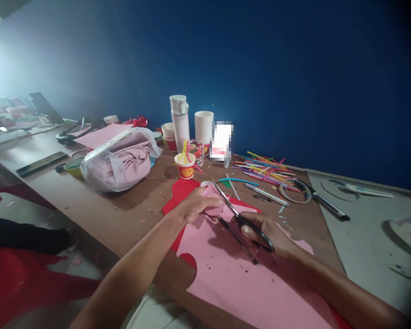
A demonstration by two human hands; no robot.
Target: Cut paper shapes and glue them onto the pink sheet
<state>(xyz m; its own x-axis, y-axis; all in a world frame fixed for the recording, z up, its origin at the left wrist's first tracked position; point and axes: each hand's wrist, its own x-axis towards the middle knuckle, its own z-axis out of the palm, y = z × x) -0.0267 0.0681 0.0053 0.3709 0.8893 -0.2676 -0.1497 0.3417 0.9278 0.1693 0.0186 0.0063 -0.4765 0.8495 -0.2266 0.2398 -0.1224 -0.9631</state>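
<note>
My left hand [197,204] is closed on a small piece of pink paper [215,208], held just above a large pink sheet [246,278]. My right hand [265,234] grips black-handled scissors [241,218], fingers through the loops. The silver blades point up and left, and their tips touch the small pink piece. A red sheet [181,191] lies under the pink one on the wooden table [123,214].
A clear bag of pink cloth [118,160] lies at the left. A white flask [180,122], stacked paper cups [203,128] and a red cup [185,165] stand behind. Coloured straws [263,167], a marker [266,194] and a tape roll [295,190] lie at right. Grey board [366,246] far right.
</note>
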